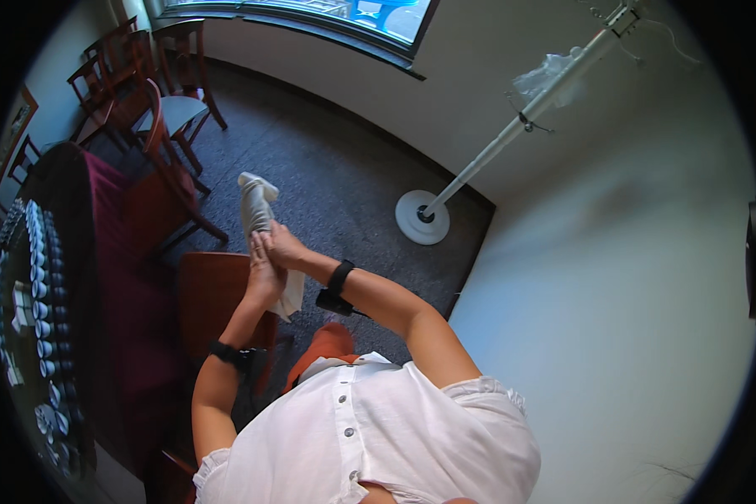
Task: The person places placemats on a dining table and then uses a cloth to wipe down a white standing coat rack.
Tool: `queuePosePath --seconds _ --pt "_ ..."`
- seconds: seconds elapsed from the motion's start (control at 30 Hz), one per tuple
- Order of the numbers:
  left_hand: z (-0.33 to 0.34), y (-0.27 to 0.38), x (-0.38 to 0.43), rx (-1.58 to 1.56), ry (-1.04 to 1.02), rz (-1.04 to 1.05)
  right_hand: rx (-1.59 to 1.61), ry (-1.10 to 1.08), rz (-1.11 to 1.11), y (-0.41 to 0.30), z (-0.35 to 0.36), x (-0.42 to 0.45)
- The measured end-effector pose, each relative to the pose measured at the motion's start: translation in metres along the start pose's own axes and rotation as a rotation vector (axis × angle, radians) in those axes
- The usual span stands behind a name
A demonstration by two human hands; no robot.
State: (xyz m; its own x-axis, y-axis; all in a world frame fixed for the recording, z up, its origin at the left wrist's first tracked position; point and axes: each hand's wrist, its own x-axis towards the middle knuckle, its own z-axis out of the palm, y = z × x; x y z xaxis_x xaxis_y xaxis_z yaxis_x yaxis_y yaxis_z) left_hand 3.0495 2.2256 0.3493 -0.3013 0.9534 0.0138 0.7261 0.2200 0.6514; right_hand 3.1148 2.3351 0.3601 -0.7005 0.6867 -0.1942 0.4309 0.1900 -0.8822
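Both my hands are together around a bunched, off-white cloth [256, 200], held out over the dark floor. My left hand [266, 277] lies against the cloth with its fingers pointing away from me. Touching it on the right, my right hand [284, 246] grips the cloth's middle. One end of the cloth sticks out beyond my fingers, and a flat flap hangs below the hands. The part inside my grip is hidden. A wooden chair [211, 296] is just left of and below my hands.
To the left, a round table with a dark red tablecloth [116, 302] carries rows of small white cups [42, 309]. Several wooden chairs [179, 57] stand at the upper left, near the window. A white coat stand [422, 217] with a round base is by the wall at right.
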Motion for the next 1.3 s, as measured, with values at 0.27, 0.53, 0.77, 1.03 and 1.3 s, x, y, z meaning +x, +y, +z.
queuePosePath --seconds 0.27,0.53,0.77,1.03,1.3 --pt "-0.01 0.033 -0.008 0.118 0.08 -0.163 -0.011 -0.041 -0.137 -0.013 -0.031 -0.011" --pt "-0.054 0.131 -0.056 0.378 -0.119 -0.014 -0.106 -0.594 -0.257 -0.007 -0.08 -0.054" --pt "-0.005 0.235 0.038 -0.004 -0.194 0.108 0.039 -0.532 0.034 0.044 -0.234 -0.069" --pt "0.076 0.378 0.194 -0.187 -0.25 0.566 0.307 0.177 0.055 0.101 -0.462 -0.1" --pt "0.064 0.551 0.353 -0.338 -0.379 0.963 0.499 0.976 -0.262 0.051 -0.657 -0.148"
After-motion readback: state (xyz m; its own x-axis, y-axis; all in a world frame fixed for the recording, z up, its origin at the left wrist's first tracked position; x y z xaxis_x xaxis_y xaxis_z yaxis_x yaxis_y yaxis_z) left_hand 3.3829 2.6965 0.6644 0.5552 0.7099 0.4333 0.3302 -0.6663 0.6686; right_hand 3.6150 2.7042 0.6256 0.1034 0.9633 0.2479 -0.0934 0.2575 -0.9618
